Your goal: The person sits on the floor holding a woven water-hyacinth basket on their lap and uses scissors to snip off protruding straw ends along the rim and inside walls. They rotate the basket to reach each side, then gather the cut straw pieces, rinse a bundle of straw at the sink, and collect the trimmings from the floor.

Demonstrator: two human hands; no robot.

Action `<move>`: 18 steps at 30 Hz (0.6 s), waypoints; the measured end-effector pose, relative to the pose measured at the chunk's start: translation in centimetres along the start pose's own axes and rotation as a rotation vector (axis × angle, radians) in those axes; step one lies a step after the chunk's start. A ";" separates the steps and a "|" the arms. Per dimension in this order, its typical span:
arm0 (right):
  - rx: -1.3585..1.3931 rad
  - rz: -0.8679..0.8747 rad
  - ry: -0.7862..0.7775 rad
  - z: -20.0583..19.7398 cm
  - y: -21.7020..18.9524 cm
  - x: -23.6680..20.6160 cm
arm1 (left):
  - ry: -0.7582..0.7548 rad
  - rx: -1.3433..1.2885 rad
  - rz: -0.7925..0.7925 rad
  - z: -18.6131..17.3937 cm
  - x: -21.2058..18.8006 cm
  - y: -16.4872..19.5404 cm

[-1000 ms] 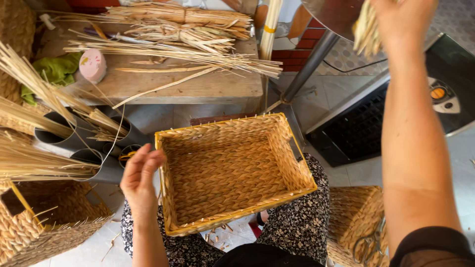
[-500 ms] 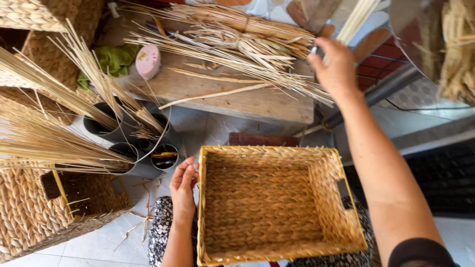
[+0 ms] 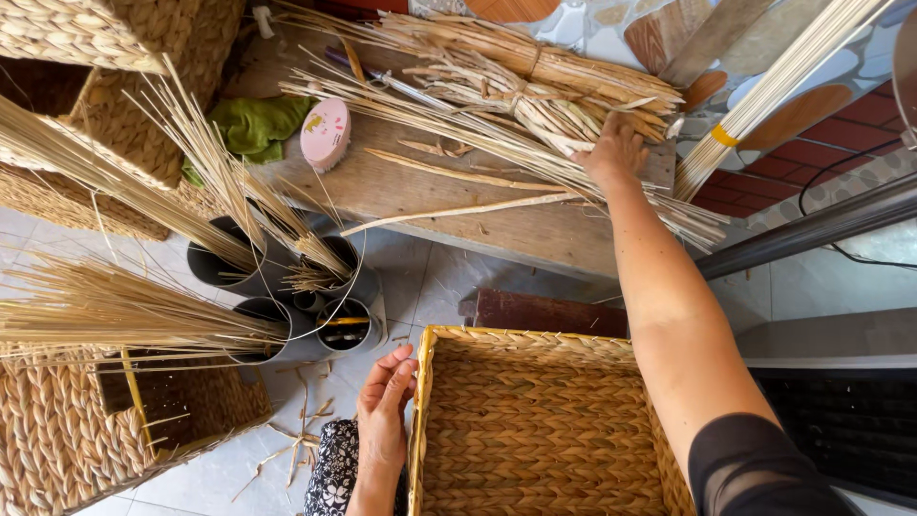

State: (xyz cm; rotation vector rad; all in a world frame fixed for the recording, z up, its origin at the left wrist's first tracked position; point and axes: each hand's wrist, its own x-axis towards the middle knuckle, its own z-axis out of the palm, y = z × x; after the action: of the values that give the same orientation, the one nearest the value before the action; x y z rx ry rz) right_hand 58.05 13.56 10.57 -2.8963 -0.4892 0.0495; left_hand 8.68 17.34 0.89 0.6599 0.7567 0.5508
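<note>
While the left hand rests with fingers loosely extended against the woven basket's left rim, the right hand curls onto straw bundles at the wooden bench's far edge; whether it grips them is unclear. 4 grey tubes of stalks stand nearby.

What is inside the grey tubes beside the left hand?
The grey tubes hold bunches of straw fanning out left. One beside the left hand shows a yellow stick; the bottoms are hidden.
</note>
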 end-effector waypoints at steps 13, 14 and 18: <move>0.727 -0.152 0.380 -6.6 2.2 1.9 | -0.011 0.006 0.008 0.5 0.8 0.3; 0.882 -0.243 0.385 -6.9 2.4 2.1 | -0.003 0.010 0.005 0.5 1.2 0.2; 1.136 -0.162 0.341 -9.2 3.9 2.7 | -0.008 0.031 0.038 0.5 2.4 -0.1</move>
State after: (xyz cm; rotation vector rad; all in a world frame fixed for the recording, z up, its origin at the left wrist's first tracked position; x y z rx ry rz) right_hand 62.42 9.07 18.77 -1.7038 -0.4256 -0.1435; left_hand 10.57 18.64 0.03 0.7057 0.7479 0.5722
